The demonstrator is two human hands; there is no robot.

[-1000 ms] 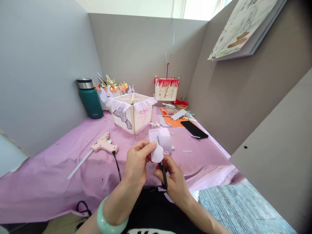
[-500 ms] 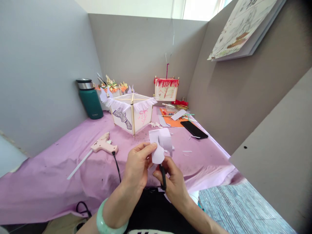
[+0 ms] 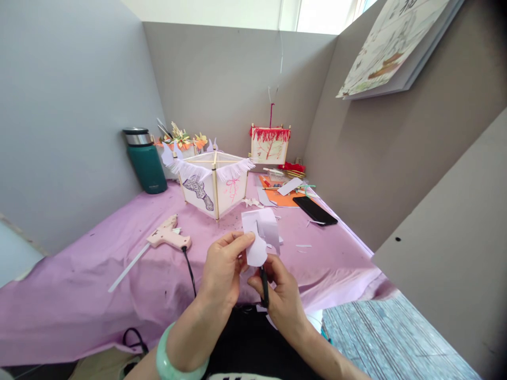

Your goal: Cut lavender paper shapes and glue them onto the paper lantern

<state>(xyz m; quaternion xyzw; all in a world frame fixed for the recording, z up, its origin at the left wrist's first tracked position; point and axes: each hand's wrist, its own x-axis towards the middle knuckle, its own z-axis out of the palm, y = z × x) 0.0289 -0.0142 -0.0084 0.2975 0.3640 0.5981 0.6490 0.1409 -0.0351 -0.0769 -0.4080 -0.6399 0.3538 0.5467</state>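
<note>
Between thumb and fingers, my left hand (image 3: 225,264) pinches a piece of pale lilac paper (image 3: 257,249), partly cut, with a curved flap standing up at its right. My right hand (image 3: 282,290) grips black-handled scissors (image 3: 264,287) just below the paper; their blades are mostly hidden behind it and my fingers. Beyond my hands stands a white paper lantern (image 3: 232,192) framed with thin sticks, fringed in lilac paper and drawn on in purple and pink.
A pink glue gun (image 3: 168,236) with its cord lies left of my hands. A green bottle (image 3: 147,168) stands at the back left. Right of the lantern are orange paper (image 3: 283,198), a black phone (image 3: 316,210) and paper scraps. A red-fringed lantern (image 3: 270,145) hangs behind.
The scissors' handle has shifted very slightly in my right hand. Otherwise my hands, the paper and the things around them look the same.
</note>
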